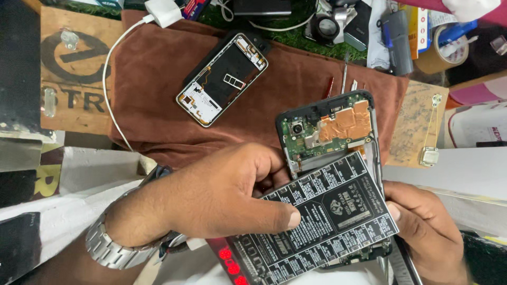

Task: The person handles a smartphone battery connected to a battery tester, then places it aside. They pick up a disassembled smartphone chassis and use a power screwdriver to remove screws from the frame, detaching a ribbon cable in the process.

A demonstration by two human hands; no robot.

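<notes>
- A brown cloth (158, 84) covers the middle of the workbench.
- A strip of green artificial turf (296, 34) runs along the far edge.
- A wooden board (74, 68) with painted black letters lies at the left.
- White surfaces (90, 174) flank the near sides.
- The light is even and bright, casting soft shadows.

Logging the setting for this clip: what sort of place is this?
Likely a phone repair bench: an opened phone with its board exposed, a second stripped phone on a brown cloth, and a black test board in both hands.
</notes>
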